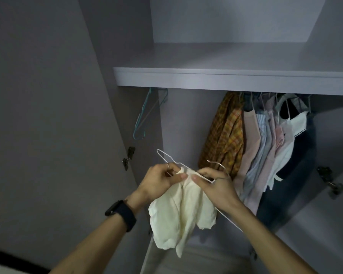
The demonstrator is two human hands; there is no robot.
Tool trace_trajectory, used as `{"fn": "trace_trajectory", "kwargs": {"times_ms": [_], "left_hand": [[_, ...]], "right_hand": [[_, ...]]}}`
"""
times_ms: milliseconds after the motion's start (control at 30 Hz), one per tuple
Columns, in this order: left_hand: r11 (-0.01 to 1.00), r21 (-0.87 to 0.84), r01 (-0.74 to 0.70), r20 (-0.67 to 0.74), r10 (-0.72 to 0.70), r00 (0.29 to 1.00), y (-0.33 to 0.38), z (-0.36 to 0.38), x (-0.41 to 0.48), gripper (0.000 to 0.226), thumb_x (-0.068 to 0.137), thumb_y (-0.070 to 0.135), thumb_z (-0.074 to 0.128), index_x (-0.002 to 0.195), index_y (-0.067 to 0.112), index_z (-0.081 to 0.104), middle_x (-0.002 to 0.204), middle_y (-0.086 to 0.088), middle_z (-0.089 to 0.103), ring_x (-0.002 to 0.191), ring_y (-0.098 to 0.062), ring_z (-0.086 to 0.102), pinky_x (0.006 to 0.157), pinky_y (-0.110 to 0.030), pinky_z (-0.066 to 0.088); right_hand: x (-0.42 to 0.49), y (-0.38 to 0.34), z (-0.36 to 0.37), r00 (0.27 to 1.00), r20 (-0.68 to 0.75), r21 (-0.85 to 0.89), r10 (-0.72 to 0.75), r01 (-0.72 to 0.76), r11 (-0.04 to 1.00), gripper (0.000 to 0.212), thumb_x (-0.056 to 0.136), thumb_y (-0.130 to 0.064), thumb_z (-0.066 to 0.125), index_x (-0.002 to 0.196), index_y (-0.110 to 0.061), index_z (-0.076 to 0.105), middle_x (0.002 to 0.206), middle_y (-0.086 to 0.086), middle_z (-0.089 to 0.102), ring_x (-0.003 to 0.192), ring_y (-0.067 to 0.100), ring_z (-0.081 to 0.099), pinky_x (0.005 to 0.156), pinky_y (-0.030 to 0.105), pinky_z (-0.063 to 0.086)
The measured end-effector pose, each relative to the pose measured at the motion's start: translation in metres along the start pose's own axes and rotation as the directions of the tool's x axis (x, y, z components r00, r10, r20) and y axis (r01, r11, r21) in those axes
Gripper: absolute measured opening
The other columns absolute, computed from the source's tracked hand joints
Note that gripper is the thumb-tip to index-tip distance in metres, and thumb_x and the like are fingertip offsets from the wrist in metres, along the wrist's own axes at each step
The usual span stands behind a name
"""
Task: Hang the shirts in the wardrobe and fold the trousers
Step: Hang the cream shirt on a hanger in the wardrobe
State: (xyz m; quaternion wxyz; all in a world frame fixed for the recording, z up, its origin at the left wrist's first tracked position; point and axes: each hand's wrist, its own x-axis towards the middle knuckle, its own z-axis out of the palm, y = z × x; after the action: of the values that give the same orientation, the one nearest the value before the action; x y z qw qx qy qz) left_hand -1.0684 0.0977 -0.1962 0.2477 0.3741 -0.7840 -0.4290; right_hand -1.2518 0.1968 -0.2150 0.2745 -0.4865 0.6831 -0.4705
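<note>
A cream shirt hangs bunched below my two hands in front of the open wardrobe. My left hand pinches the shirt's top edge together with a thin white wire hanger, whose end sticks up to the left. My right hand pinches the same top edge and the hanger's wire; the metal hook curves above its knuckles. The hanger's lower wire runs down behind my right wrist.
The wardrobe shelf spans above the rail. Several hung garments, led by a yellow checked shirt, fill the rail's right half. Empty teal hangers hang at the left. Door hinges sit on both open doors.
</note>
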Motion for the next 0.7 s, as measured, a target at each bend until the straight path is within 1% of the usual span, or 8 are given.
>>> {"fn": "trace_trajectory", "kwargs": {"times_ms": [67, 133, 200, 300, 467, 533, 600, 700], "left_hand": [[0.992, -0.108, 0.065, -0.044, -0.070, 0.997, -0.008, -0.018, -0.002, 0.025, 0.083, 0.051, 0.077, 0.079, 0.027, 0.070, 0.078, 0.010, 0.070, 0.077, -0.005, 0.063, 0.079, -0.028, 0.051], [0.970, -0.209, 0.128, -0.090, -0.149, 0.985, -0.018, -0.036, -0.005, 0.023, 0.092, 0.036, 0.073, 0.079, 0.020, 0.064, 0.077, 0.008, 0.065, 0.078, -0.011, 0.059, 0.076, -0.028, 0.048], [0.958, -0.177, 0.225, -0.110, -0.246, 0.963, -0.029, -0.052, -0.011, 0.019, 0.099, 0.023, 0.064, 0.082, 0.016, 0.061, 0.079, 0.006, 0.064, 0.081, -0.016, 0.059, 0.072, -0.026, 0.046], [0.928, -0.076, 0.366, -0.071, -0.371, 0.926, -0.045, -0.064, -0.017, 0.012, 0.100, 0.022, 0.059, 0.096, 0.013, 0.065, 0.096, -0.003, 0.069, 0.092, -0.022, 0.064, 0.079, -0.033, 0.048], [0.895, -0.064, 0.441, -0.052, -0.444, 0.895, -0.056, -0.054, -0.027, 0.015, 0.102, 0.023, 0.052, 0.094, 0.020, 0.064, 0.103, 0.000, 0.067, 0.100, -0.020, 0.061, 0.086, -0.032, 0.046], [0.899, 0.045, 0.436, -0.007, -0.436, 0.900, -0.066, -0.050, -0.033, 0.033, 0.099, 0.052, 0.053, 0.101, 0.021, 0.065, 0.109, 0.003, 0.069, 0.107, -0.017, 0.063, 0.092, -0.033, 0.048], [0.879, 0.237, 0.414, 0.004, -0.427, 0.904, -0.075, -0.045, -0.036, 0.054, 0.087, 0.074, 0.055, 0.099, 0.022, 0.065, 0.099, 0.006, 0.070, 0.094, -0.013, 0.066, 0.084, -0.035, 0.053], [0.822, 0.458, 0.338, -0.064, -0.349, 0.935, -0.074, -0.042, -0.037, 0.037, 0.096, 0.055, 0.055, 0.086, 0.020, 0.060, 0.082, 0.005, 0.067, 0.080, -0.017, 0.065, 0.073, -0.034, 0.052]], "right_hand": [[0.005, -0.003, -0.006, 0.999, -0.032, -0.020, -0.023, 0.023, 1.000, 0.011, 0.092, -0.030, 0.072, 0.085, -0.022, 0.074, 0.081, -0.007, 0.074, 0.082, 0.012, 0.069, 0.083, 0.044, 0.055], [0.011, -0.001, -0.017, 0.997, -0.073, -0.024, -0.024, 0.022, 0.999, 0.013, 0.094, -0.027, 0.070, 0.084, -0.020, 0.073, 0.080, -0.005, 0.073, 0.083, 0.015, 0.069, 0.083, 0.044, 0.054], [0.015, 0.001, -0.026, 0.995, -0.102, -0.024, -0.005, 0.003, 1.000, 0.013, 0.094, -0.027, 0.069, 0.083, -0.021, 0.071, 0.080, -0.004, 0.072, 0.084, 0.019, 0.068, 0.084, 0.044, 0.054], [0.020, 0.000, -0.033, 0.991, -0.134, 0.018, -0.005, 0.007, 1.000, 0.012, 0.095, -0.022, 0.069, 0.083, -0.019, 0.070, 0.081, 0.002, 0.072, 0.085, 0.026, 0.068, 0.082, 0.043, 0.053], [0.023, -0.006, -0.032, 0.987, -0.158, 0.053, 0.011, -0.002, 0.999, 0.009, 0.095, -0.025, 0.068, 0.086, -0.023, 0.070, 0.085, 0.000, 0.072, 0.087, 0.022, 0.068, 0.081, 0.042, 0.053], [0.022, -0.004, -0.033, 0.987, -0.162, 0.054, 0.020, -0.011, 0.998, 0.009, 0.095, -0.026, 0.068, 0.086, -0.024, 0.070, 0.086, -0.001, 0.072, 0.088, 0.022, 0.068, 0.081, 0.042, 0.054], [0.020, -0.002, -0.037, 0.987, -0.158, 0.047, 0.040, -0.033, 0.998, 0.009, 0.096, -0.027, 0.067, 0.088, -0.023, 0.070, 0.088, -0.001, 0.072, 0.089, 0.021, 0.068, 0.080, 0.039, 0.054], [0.014, 0.003, -0.046, 0.980, -0.181, 0.024, 0.076, -0.073, 0.997, 0.009, 0.097, -0.022, 0.065, 0.093, -0.016, 0.069, 0.092, 0.001, 0.071, 0.090, 0.018, 0.065, 0.074, 0.028, 0.050]]}}
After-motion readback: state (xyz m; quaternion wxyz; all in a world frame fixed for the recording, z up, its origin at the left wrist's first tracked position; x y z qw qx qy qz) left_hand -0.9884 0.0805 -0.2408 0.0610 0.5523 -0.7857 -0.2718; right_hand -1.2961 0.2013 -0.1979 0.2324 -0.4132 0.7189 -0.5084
